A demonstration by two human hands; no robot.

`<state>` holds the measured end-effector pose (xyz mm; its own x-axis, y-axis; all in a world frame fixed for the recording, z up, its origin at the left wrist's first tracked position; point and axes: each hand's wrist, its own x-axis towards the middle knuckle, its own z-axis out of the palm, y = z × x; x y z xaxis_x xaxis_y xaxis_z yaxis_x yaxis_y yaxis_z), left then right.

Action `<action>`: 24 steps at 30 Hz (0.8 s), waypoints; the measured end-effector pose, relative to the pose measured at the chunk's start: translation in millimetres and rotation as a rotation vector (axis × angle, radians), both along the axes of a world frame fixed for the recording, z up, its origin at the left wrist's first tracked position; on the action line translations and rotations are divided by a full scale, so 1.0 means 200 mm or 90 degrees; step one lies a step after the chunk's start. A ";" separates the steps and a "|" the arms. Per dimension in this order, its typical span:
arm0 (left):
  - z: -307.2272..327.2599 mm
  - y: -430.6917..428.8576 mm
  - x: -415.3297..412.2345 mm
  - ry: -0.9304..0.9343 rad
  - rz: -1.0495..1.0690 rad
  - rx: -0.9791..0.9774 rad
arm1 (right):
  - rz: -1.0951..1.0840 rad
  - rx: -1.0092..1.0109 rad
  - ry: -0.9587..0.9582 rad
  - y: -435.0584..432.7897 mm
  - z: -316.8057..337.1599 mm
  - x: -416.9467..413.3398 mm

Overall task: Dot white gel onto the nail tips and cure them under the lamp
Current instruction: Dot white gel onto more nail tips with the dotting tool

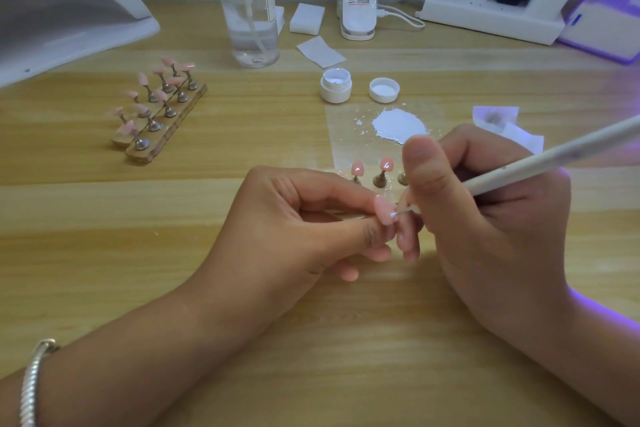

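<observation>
Left hand (pixel 311 218): thumb and forefinger pinched on one pink nail tip (pixel 384 215), held just above the desk (pixel 242 322) with its face turned up, probably so the surface meets the tool squarely. Right hand (pixel 491 218): fingers curled round a white dotting pen (pixel 554 152) in a pencil grip close to the point, likely for control. The pen's fine end touches the held tip, where a small white dot shows. The two hands sit close together, fingertips apparently braced against each other for steadiness. White gel (pixel 398 125): a puddle on a clear sheet just beyond the hands, near enough for reloading the pen. Open gel pot (pixel 335 85) and its lid (pixel 383 89): side by side behind the puddle. Two pink tips on small stands (pixel 387 166): between puddle and hands; one carries white marks. Wooden rack (pixel 159 107) of more pink tips: off to the left, apparently unmarked and waiting. Curing lamp (pixel 69 10): far left, mouth open towards the desk. A second unit (pixel 602 28) glows violet at far right. Judged stage: dotting in hand, curing not yet begun.
</observation>
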<state>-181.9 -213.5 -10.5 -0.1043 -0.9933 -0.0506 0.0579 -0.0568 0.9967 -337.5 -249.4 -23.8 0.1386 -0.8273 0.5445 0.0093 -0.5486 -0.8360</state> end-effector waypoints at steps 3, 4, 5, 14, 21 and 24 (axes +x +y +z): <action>0.00 0.00 0.00 0.001 0.000 -0.001 | -0.003 -0.003 0.008 0.00 0.00 0.00; 0.00 0.00 0.00 0.002 -0.001 -0.002 | -0.004 -0.002 0.008 0.00 0.00 0.00; 0.00 0.00 0.00 0.003 -0.001 -0.003 | -0.005 0.000 0.008 0.00 0.00 0.00; 0.00 0.00 0.00 -0.001 -0.004 -0.007 | 0.002 0.003 -0.003 0.00 0.00 0.00; -0.01 0.00 0.01 0.001 -0.003 -0.004 | -0.007 0.027 -0.014 0.00 0.02 0.00; 0.00 0.00 0.00 0.000 0.001 -0.003 | -0.009 0.054 -0.052 0.01 0.04 -0.01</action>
<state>-181.6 -214.2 -11.4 -0.1028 -0.9936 -0.0458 0.0580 -0.0520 0.9970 -338.6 -246.9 -16.3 0.0843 -0.8728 0.4808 0.0727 -0.4759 -0.8765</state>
